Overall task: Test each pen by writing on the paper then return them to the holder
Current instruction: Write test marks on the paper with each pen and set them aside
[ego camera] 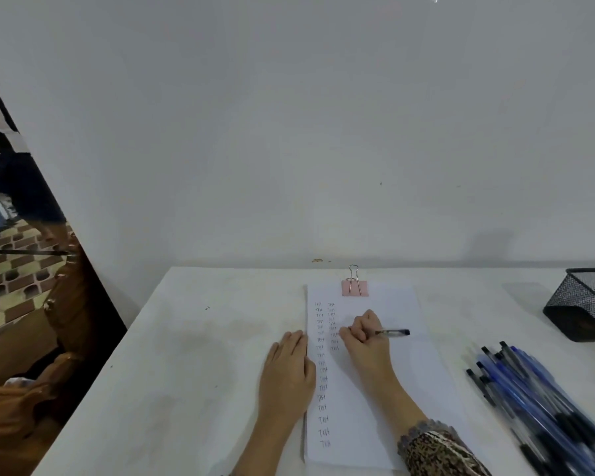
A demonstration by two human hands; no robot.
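"Test" columns (322,371) on paper (354,427) beneath pen (392,332)

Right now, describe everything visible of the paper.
The paper is a white stack flat on the table, a pink binder clip clamping its far edge. Two columns of handwriting run down its left side. The left hand lies flat on its left edge; the right hand, gripping a pen, rests on it.

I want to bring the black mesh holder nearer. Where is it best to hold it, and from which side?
The holder stands with its open top up, so probably pinch the near-left rim, thumb outside, fingers inside. Come from the left over the table; the pile of pens lies in front of it.
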